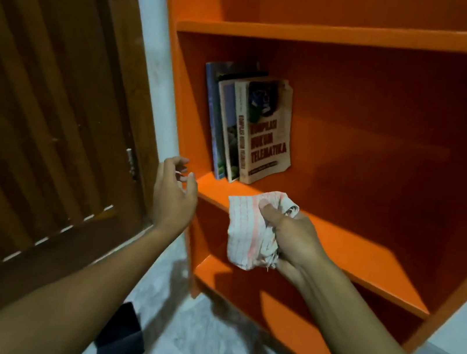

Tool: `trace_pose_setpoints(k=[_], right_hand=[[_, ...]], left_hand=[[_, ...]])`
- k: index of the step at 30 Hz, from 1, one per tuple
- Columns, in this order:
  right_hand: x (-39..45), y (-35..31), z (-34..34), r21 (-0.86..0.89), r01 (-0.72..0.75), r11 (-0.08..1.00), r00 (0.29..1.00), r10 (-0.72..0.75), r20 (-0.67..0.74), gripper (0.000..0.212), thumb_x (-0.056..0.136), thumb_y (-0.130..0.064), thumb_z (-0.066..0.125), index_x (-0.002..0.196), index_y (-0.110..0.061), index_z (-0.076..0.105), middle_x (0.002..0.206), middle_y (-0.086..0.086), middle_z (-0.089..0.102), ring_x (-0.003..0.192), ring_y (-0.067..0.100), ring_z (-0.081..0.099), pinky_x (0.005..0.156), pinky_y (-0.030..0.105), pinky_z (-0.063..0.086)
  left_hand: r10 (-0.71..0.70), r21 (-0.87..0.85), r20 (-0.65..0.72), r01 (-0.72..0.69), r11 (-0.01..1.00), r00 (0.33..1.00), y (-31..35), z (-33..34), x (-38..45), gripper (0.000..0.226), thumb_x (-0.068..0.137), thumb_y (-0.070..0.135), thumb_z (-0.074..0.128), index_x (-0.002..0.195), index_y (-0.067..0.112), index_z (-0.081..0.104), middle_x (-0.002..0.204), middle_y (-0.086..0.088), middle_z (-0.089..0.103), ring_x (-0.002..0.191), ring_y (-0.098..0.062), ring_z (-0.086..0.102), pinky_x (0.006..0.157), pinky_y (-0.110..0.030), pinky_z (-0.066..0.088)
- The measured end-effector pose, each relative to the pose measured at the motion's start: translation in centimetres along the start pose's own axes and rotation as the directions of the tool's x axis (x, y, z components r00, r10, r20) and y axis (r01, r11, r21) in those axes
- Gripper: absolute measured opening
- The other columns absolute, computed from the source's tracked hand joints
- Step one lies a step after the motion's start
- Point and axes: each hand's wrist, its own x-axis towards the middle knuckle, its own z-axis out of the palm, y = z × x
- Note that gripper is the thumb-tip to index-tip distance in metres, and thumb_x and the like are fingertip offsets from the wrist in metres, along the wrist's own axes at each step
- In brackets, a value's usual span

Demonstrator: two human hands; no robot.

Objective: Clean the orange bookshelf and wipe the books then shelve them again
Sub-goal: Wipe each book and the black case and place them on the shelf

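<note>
My right hand [293,238] grips a crumpled cloth [251,228] just in front of the orange bookshelf [355,37]. My left hand [172,194], fingers [180,164] loosely spread, holds nothing beside its left edge. Books [249,127] stand upright at the shelf's left end.

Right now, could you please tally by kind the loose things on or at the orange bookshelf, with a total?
Books, standing together at the left end of one shelf: 3 that I can tell apart
Cloths, a checked cloth gripped in the right hand: 1
Total: 4
The left hand holds nothing.
</note>
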Motion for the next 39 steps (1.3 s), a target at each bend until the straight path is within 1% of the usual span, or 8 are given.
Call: trace_pose_setpoints(k=[4,8,13,17,22,26,35,39], right_hand=[[-1.3,3.9,3.5,0.000,-0.079,0.997,0.996,0.079,0.041,0.026,0.095,-0.026,0.063,0.109,-0.005,0.063,0.102,0.024,0.070,0.091,0.038,0.070,0.081,0.054,0.058],[-2.6,7.8,6.2,-0.038,-0.187,0.982,0.980,0.189,0.061,0.019,0.103,-0.017,0.051,0.108,-0.004,0.065,0.105,0.015,0.074,0.090,0.028,0.073,0.080,0.041,0.058],[-3.7,11.1,9.0,-0.143,-0.217,0.966,0.969,0.231,0.092,0.029,0.102,-0.022,0.053,0.122,-0.003,0.062,0.113,0.012,0.073,0.102,0.031,0.071,0.094,0.051,0.054],[-3.5,12.8,10.1,-0.205,-0.217,0.954,0.961,0.245,0.127,0.030,0.103,-0.025,0.052,0.122,-0.005,0.063,0.113,0.010,0.073,0.103,0.029,0.071,0.096,0.049,0.054],[-3.1,14.1,11.0,-0.240,-0.185,0.953,0.954,0.233,0.188,0.030,0.104,-0.024,0.049,0.123,-0.005,0.061,0.114,0.008,0.072,0.098,0.025,0.070,0.073,0.034,0.061],[-2.6,15.1,11.1,-0.243,-0.173,0.954,0.939,0.234,0.252,0.041,0.104,-0.022,0.049,0.127,0.011,0.048,0.127,0.038,0.051,0.113,0.055,0.054,0.089,0.070,0.045],[-1.1,15.6,10.0,-0.142,-0.279,0.950,0.919,0.307,0.248,0.040,0.105,-0.019,0.045,0.133,0.010,0.042,0.134,0.038,0.043,0.121,0.057,0.043,0.089,0.076,0.036],[-0.9,15.6,9.8,-0.093,-0.327,0.940,0.912,0.340,0.231,0.048,0.105,-0.024,0.047,0.133,0.014,0.037,0.136,0.039,0.039,0.118,0.060,0.043,0.087,0.077,0.036]], left_hand=[[-0.118,0.131,0.098,0.105,0.986,0.988,-5.1,-5.6,-5.3,0.022,0.099,0.014,0.057,0.121,0.011,0.056,0.113,-0.004,0.058,0.096,-0.012,0.058,0.079,-0.023,0.047],[-0.292,0.256,0.174,0.243,0.936,0.940,-10.9,-10.9,-12.4,0.019,0.099,0.018,0.056,0.118,0.014,0.055,0.107,-0.002,0.057,0.088,-0.012,0.055,0.075,-0.025,0.041],[-0.661,0.530,0.350,0.441,0.724,0.664,-18.4,-14.3,-21.2,0.032,0.094,0.022,0.065,0.122,0.009,0.053,0.114,-0.014,0.061,0.097,-0.030,0.061,0.075,-0.031,0.040],[-0.761,0.692,0.489,0.342,0.636,0.426,-22.5,-14.7,-26.6,0.054,0.092,0.030,0.068,0.134,0.002,0.049,0.132,-0.021,0.057,0.118,-0.036,0.056,0.082,-0.032,0.039],[-0.829,0.714,0.478,0.421,0.559,0.289,-25.4,-13.3,-30.4,0.087,0.085,0.044,0.075,0.150,0.007,0.032,0.153,-0.015,0.042,0.137,-0.033,0.045,0.109,-0.041,0.039],[-0.870,0.786,0.467,0.377,0.490,0.158,-27.2,-11.6,-31.8,0.100,0.082,0.045,0.077,0.155,0.006,0.021,0.159,-0.017,0.030,0.144,-0.034,0.034,0.114,-0.046,0.033],[-0.874,0.798,0.462,0.361,0.483,0.147,-28.2,-10.7,-30.9,0.113,0.072,0.040,0.087,0.156,0.006,0.018,0.159,-0.017,0.032,0.146,-0.034,0.031,0.116,-0.044,0.032],[-0.820,0.770,0.555,0.286,0.571,0.142,-26.8,-11.3,-29.6,0.098,0.077,0.041,0.083,0.152,0.006,0.030,0.153,-0.014,0.041,0.139,-0.031,0.042,0.108,-0.036,0.037]])
